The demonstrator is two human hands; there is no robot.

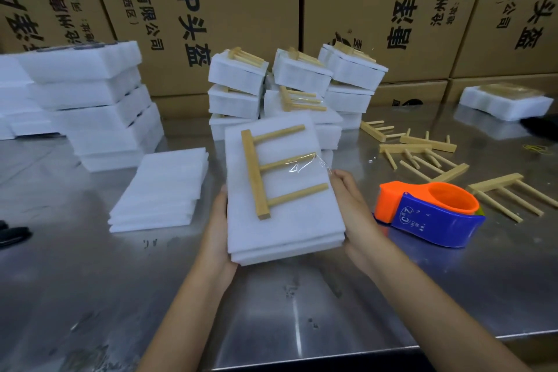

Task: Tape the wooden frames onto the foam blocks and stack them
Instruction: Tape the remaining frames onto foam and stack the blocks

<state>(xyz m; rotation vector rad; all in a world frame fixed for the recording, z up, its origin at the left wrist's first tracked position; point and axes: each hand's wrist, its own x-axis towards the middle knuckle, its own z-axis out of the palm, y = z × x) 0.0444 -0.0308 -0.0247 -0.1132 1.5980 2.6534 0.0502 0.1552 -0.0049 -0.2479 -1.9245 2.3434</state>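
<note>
Left hand (218, 231) and right hand (351, 205) grip the long sides of the foam block (285, 205), held above the steel table (271, 311). Wooden frame (271, 169) lies on top, one clear tape strip (305, 162) across its middle prong. Judgement: foam light and soft, dents under pinching; side holds suit it, kept level so the frame stays put. Tape dispenser (431, 211) just right; finished stacks (290, 91) behind; open table in front.

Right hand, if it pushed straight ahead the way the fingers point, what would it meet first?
Probably the stacked foam blocks with taped frames, beyond the held foam block that the right hand grips; depth is uncertain.
</note>
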